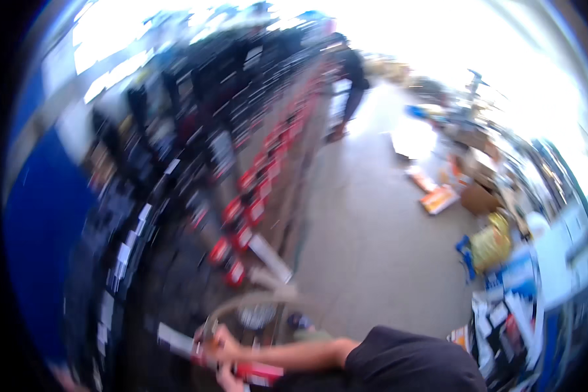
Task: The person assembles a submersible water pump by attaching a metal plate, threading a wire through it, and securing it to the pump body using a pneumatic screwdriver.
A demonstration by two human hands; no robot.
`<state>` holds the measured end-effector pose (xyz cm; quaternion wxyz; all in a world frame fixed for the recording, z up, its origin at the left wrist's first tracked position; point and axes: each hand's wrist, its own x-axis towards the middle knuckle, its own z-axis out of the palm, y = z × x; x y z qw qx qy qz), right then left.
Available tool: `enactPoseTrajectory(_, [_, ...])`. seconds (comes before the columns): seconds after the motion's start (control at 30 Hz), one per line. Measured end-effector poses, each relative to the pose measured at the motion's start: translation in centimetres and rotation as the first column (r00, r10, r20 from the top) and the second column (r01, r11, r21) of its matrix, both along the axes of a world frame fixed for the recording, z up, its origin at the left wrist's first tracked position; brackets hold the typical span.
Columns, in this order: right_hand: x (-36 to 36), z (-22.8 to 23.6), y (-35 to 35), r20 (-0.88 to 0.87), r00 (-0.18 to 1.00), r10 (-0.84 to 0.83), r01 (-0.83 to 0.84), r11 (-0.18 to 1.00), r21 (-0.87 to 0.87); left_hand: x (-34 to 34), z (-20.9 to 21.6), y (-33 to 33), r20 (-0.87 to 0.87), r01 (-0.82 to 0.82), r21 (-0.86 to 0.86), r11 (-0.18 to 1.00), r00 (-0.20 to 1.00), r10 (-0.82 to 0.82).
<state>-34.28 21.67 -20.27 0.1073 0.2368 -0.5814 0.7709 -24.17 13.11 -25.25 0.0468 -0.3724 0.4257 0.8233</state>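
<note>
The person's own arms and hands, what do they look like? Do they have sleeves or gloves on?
The right arm wears a wide, dark, almost black sleeve with no pattern I can see. It is short, so the slim forearm is bare. The right hand has no glove, but it's blurry. I can't make out the left arm clearly.

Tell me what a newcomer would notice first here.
Probably the row of red items, running up left of centre toward a person. Next, the yellow bag at right and the blue panel at far left. At the bottom, the right hand is by a blurred red box.
</note>
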Motion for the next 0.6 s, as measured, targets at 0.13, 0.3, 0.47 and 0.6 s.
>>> enactPoseTrajectory(0.13, [0.1, -0.9, 0.7, 0.284, 0.958, 0.031, -0.061, 0.994, 0.096, 1.1, -2.8, -1.1, 0.016, -0.16, -0.045, 0.986, 0.987, 0.161])
enactPoseTrajectory(0.3, [1.9, -1.4, 0.3, 0.606, 0.77, 0.202, -0.179, 0.979, -0.098, 1.7, -1.1, -1.4, -0.022, -0.235, -0.016, 0.972, 0.972, 0.234])
enactPoseTrajectory(0.47, [2.7, -0.3, 0.0, 0.519, 0.813, 0.265, -0.206, 0.964, -0.169, 2.0, -0.7, -1.4, -0.03, -0.229, 0.011, 0.973, 0.973, 0.229])
enactPoseTrajectory(0.6, [2.4, -0.6, -0.2, 0.514, 0.82, 0.251, -0.213, 0.968, -0.131, 1.7, -0.4, -1.3, -0.031, -0.247, 0.005, 0.969, 0.968, 0.247])
